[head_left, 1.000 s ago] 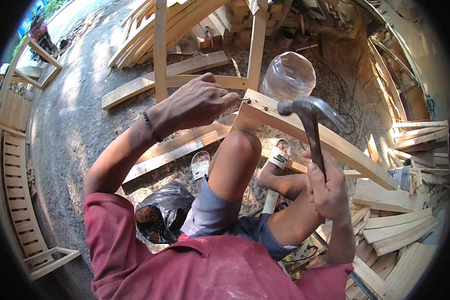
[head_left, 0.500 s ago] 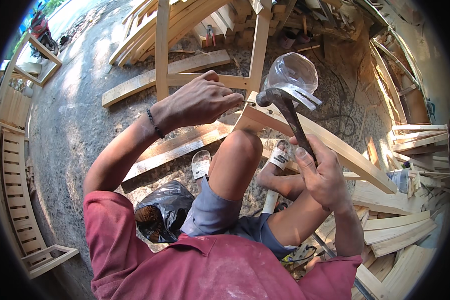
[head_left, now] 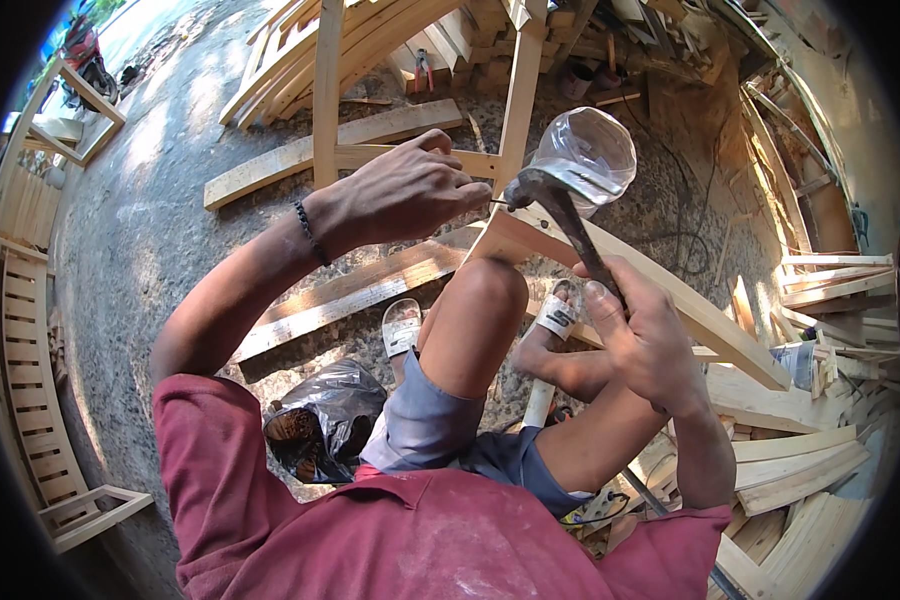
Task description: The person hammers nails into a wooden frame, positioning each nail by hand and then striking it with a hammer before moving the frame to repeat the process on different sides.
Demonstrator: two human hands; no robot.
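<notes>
Risk: right hand (head_left: 642,340) gripping hammer (head_left: 555,205) may strike left hand (head_left: 410,190) fingers pinching nail (head_left: 500,203) on the wooden frame (head_left: 670,290).

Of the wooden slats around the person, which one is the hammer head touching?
The slanted slat across the knee, running toward the lower right. The hammer in the right hand meets its upper end, where the left hand pinches a nail; the others lie apart.

Dark grey hammer (head_left: 560,215), pale yellow wooden frame (head_left: 670,290), black wristband (head_left: 310,232), maroon shirt (head_left: 410,540), black plastic bag (head_left: 330,410).
</notes>
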